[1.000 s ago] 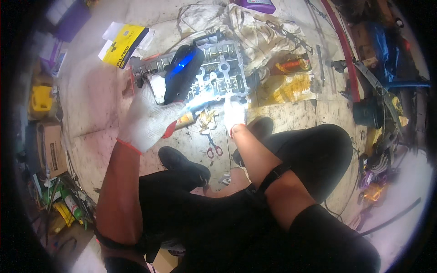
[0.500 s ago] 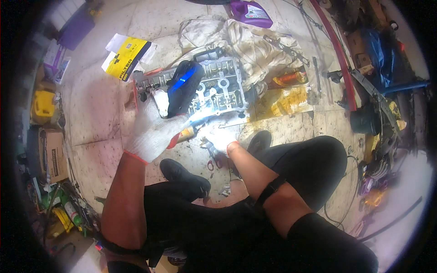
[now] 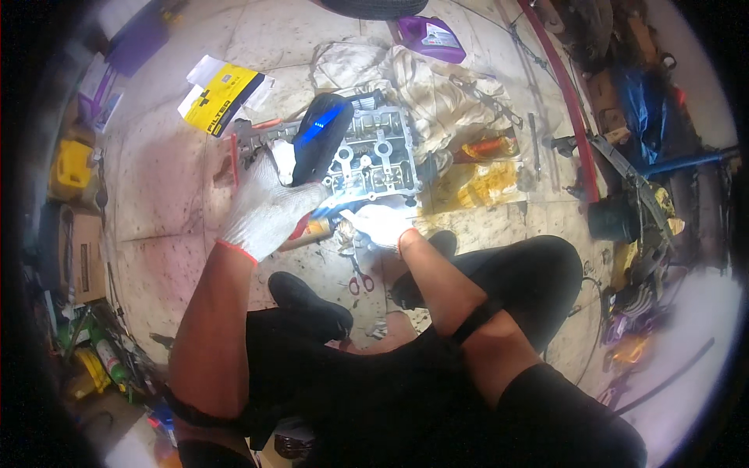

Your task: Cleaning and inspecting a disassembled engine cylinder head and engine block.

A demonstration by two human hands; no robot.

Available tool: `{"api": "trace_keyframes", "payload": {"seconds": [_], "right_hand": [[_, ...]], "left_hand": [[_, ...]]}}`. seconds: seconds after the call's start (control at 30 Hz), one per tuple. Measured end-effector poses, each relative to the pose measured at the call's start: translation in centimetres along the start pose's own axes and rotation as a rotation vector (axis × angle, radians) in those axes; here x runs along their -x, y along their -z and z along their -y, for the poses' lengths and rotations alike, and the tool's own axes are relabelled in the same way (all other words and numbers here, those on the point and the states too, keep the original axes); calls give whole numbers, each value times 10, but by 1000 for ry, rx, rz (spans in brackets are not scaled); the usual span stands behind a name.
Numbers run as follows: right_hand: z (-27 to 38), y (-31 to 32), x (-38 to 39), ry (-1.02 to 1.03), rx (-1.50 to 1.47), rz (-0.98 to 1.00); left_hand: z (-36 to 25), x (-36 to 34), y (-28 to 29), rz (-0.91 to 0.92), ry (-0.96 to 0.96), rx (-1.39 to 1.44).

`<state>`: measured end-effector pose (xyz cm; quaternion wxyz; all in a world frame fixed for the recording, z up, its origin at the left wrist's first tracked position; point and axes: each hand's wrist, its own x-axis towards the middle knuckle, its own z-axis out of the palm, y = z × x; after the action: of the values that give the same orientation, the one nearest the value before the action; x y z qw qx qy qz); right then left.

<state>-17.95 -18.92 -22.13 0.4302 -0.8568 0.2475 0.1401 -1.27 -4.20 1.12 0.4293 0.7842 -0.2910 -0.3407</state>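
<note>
Bold dark capitals and a dark cross-shaped mark stand clear on the yellow-and-black carton (image 3: pixel 222 95), whereas the pale label on the purple jug (image 3: pixel 431 39), the dark print on the brown cardboard box (image 3: pixel 81 253) and the green bottle's (image 3: pixel 107 357) label are too small to read.

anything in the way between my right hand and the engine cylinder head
Nothing visible stands between your right hand and the near edge of the engine cylinder head. Farther left, the black work light in your left hand hides part of it from this view.
</note>
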Motion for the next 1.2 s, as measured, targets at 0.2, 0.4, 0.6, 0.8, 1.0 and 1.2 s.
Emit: {"api": "trace_keyframes", "payload": {"seconds": [0.2, 0.4, 0.6, 0.8, 1.0, 1.2], "right_hand": [[41, 101, 11, 173, 260, 67], [42, 285, 13, 773, 985, -88], [-18, 291, 20, -14, 54, -168], [-121, 223, -44, -7, -48, -213], [-135, 207, -104, 198, -46, -366], [-167, 188, -119, 349, -174, -416]], "left_hand": [[-1, 3, -1, 53, 54, -26], [-9, 24, 7, -14, -8, 25], [7, 13, -8, 31, -73, 42], [17, -16, -36, 65, 116, -149], [35, -101, -73, 192, 140, -157], [41, -174, -129, 171, 89, -123]]}}
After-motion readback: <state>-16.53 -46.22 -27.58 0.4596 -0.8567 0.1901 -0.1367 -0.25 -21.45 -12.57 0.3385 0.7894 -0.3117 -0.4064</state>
